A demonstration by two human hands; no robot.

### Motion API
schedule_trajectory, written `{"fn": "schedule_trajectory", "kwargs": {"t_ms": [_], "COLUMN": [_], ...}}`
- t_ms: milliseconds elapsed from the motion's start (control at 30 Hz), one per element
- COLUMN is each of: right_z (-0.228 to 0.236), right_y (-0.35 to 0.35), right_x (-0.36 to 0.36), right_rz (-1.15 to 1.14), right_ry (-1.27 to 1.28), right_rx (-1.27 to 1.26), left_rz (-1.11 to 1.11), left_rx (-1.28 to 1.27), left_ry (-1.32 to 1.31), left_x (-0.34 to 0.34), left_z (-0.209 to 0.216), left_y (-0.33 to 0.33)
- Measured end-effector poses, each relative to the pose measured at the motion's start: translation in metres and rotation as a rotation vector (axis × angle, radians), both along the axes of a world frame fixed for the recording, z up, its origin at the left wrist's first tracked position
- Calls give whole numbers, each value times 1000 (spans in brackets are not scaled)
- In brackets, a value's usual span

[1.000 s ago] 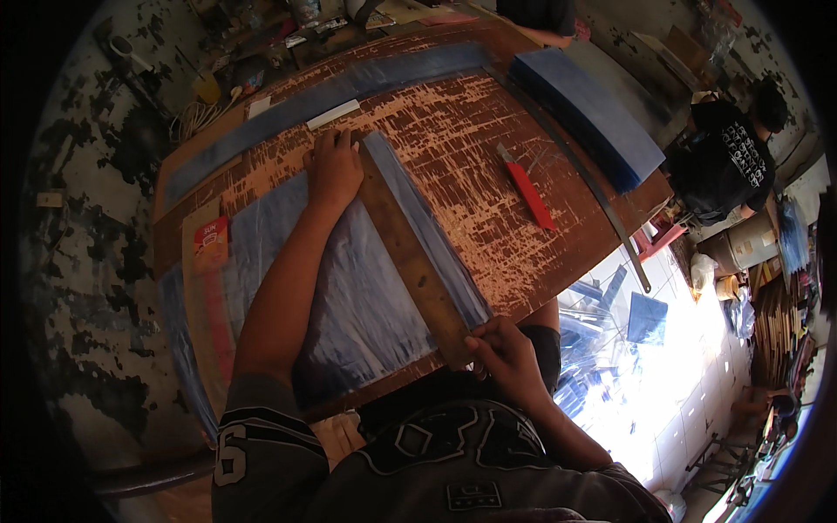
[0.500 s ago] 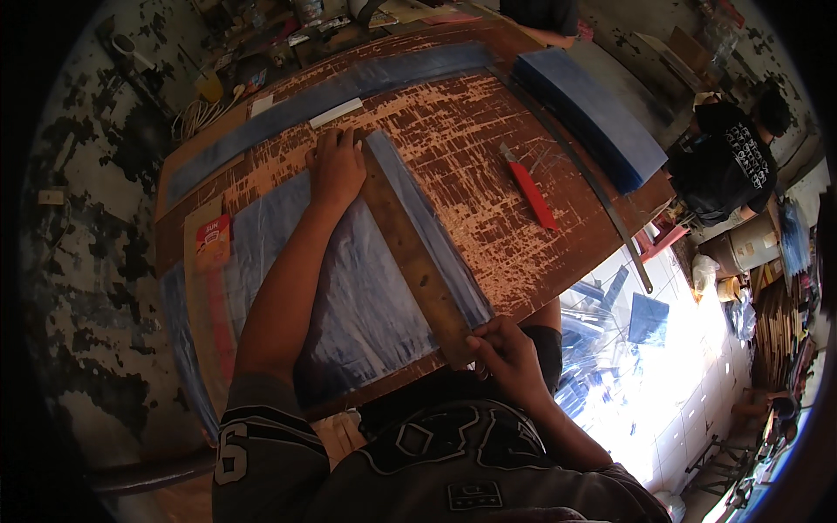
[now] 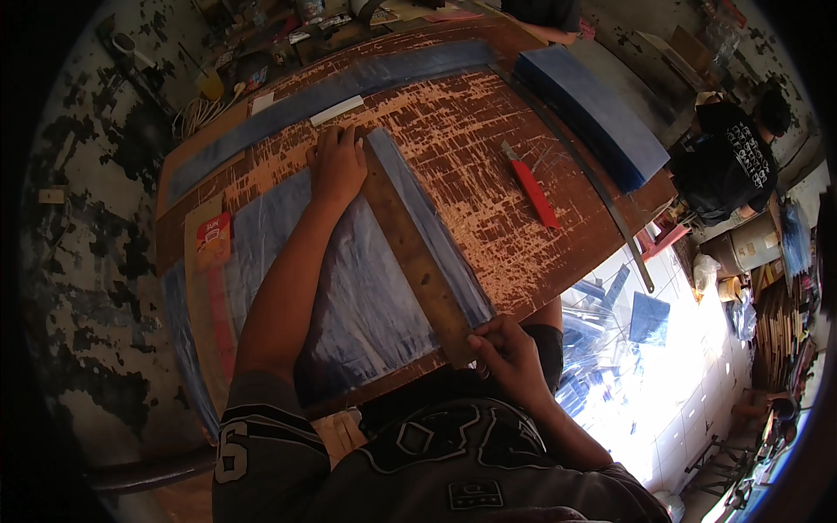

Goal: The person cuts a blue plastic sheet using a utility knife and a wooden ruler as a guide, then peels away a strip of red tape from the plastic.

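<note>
A long, worn brownish straightedge (image 3: 418,270) lies slanting across a pile of bluish plastic sheets (image 3: 349,288) on the table's near part. My left hand (image 3: 338,166) bends its fingers over the far end of the straightedge. At the near end, by the table edge, my right hand (image 3: 508,350) pinches the straightedge's corner between thumb and fingers. A narrow strip of the sheets shows to the right of the straightedge. On the scored tabletop farther right lies a red utility knife (image 3: 534,193), apart from both hands.
The brown table (image 3: 471,192) is heavily scratched. A thick blue sheet stack (image 3: 593,113) sits at its far right, beside a thin dark metal strip (image 3: 602,200). A long blue strip (image 3: 349,91) and a white bar (image 3: 336,111) lie beyond. Plastic scraps (image 3: 602,340) litter the floor; a person (image 3: 728,161) is at right.
Almost nothing differs. Both hands keep their places on the straightedge, and the sheets and knife stay where they were.
</note>
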State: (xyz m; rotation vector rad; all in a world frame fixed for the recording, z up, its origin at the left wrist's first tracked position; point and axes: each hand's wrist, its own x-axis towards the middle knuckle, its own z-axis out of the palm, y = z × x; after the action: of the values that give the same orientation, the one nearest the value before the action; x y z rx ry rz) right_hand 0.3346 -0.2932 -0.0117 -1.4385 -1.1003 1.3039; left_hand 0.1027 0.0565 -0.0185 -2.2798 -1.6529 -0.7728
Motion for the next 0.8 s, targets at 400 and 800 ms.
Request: {"fn": "schedule_trajectory", "kwargs": {"t_ms": [400,800], "right_z": [-4,-3], "right_y": [-1,-1], "right_x": [1,1], "right_rz": [4,3], "right_ry": [-7,-3], "right_rx": [9,16], "left_rz": [12,9], "left_rx": [13,18], "left_ry": [5,2], "left_x": [0,0], "left_z": [-1,0], "left_y": [0,0]}}
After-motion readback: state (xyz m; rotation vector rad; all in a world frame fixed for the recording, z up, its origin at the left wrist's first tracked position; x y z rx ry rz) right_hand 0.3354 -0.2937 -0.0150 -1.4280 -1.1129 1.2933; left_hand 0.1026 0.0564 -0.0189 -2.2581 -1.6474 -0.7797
